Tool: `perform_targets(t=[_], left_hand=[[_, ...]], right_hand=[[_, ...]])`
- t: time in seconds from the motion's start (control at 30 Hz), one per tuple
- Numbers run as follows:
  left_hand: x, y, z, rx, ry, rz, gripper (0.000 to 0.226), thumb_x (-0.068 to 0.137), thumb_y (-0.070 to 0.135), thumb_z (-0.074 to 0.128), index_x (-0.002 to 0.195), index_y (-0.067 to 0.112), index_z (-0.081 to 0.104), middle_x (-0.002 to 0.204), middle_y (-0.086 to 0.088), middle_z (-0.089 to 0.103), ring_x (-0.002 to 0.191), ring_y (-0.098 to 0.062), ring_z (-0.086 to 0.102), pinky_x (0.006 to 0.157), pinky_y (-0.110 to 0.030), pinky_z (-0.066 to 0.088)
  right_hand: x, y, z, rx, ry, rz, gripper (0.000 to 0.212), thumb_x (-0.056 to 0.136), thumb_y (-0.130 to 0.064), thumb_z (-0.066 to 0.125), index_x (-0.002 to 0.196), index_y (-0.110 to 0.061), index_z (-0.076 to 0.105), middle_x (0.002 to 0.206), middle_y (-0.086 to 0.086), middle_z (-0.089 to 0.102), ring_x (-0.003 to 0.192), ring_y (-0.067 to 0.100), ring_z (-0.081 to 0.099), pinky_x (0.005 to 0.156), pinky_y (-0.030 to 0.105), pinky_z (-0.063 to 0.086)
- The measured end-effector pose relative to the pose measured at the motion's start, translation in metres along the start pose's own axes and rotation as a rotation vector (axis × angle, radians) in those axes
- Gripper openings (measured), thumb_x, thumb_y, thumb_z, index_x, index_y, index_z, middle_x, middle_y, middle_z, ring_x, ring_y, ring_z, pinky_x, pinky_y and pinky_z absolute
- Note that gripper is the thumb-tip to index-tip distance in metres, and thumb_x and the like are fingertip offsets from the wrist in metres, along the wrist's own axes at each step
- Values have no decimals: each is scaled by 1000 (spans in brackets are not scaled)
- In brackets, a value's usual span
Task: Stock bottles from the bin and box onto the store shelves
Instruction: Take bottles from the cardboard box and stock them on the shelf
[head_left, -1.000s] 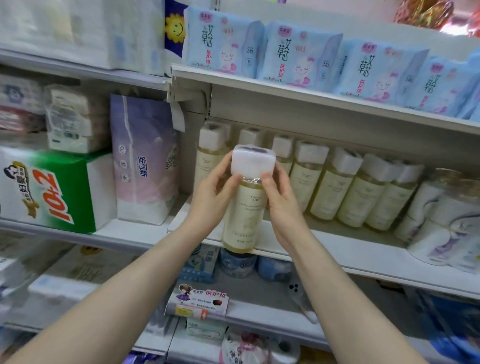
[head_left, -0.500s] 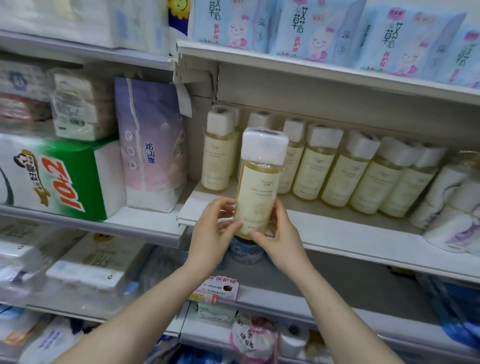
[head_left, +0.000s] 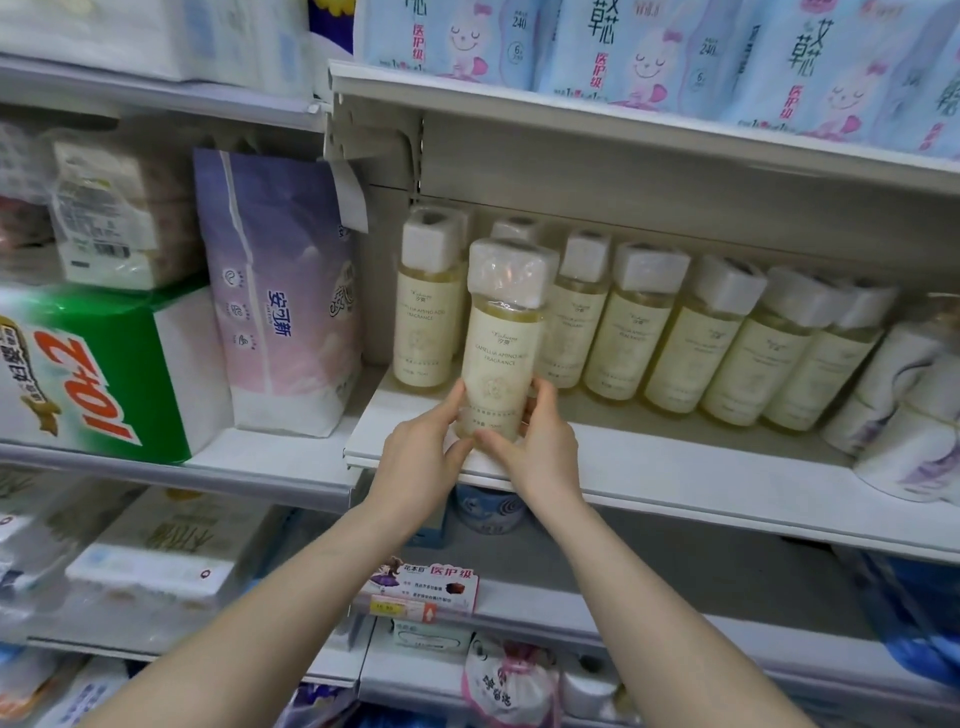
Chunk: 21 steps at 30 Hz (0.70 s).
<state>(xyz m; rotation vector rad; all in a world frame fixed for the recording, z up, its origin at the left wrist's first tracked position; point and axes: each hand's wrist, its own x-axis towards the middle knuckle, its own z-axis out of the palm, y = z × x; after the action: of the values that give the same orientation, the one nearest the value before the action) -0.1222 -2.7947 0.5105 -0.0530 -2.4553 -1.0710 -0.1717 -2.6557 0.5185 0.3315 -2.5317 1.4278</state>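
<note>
Both your hands have slid down from the cap end to the base of the tall clear plastic bottle of pale yellow liquid with a cream label and film-wrapped white cap (head_left: 504, 338). Your left hand (head_left: 421, 457) curls around its lower left side, thumb up against the label; your right hand (head_left: 540, 452) closes around the lower right. The bottle stands upright, its base at or just above the front of the white metal shelf (head_left: 675, 467); whether it rests there yet is hidden by your hands. It sits in front of the row of matching bottles (head_left: 675, 332) lining the back, between the leftmost one and its neighbour. In a second it has come from held out in front of the shelf edge to onto the shelf, so this placement looks nearly done: likely a push back, then release.
</note>
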Motion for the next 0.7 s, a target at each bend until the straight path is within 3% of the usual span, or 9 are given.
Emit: perform_targets(t=[0.2, 0.4, 0.53, 0.7], left_hand=[[30, -9, 2, 92, -65, -22, 72, 93, 26, 64, 154, 23, 27, 134, -5, 62, 120, -29, 58, 98, -36, 47], [47, -15, 6, 119, -77, -32, 70, 91, 25, 65, 153, 17, 32, 136, -9, 60, 121, -33, 56, 96, -36, 47], [53, -17, 8, 120, -81, -24, 69, 89, 24, 65, 151, 20, 34, 126, -8, 65, 116, -34, 58, 90, -35, 48], [60, -16, 10, 160, -85, -31, 56, 89, 21, 65, 140, 14, 45, 114, -11, 68, 108, -36, 59, 76, -31, 39]], right_hand=[[24, 0, 12, -68, 20, 34, 72, 75, -27, 84, 131, -19, 40, 128, 4, 63, 113, 25, 62, 92, 41, 51], [44, -2, 18, -121, 1, 72, 85, 76, -30, 84, 142, -13, 34, 133, 10, 58, 121, 30, 57, 99, 44, 48], [53, -2, 21, -145, -18, 93, 84, 77, -30, 83, 142, -12, 33, 131, 12, 59, 120, 32, 57, 99, 45, 48], [61, -1, 22, -139, -29, 74, 78, 78, -28, 83, 138, -12, 35, 125, 11, 64, 115, 32, 61, 95, 44, 51]])
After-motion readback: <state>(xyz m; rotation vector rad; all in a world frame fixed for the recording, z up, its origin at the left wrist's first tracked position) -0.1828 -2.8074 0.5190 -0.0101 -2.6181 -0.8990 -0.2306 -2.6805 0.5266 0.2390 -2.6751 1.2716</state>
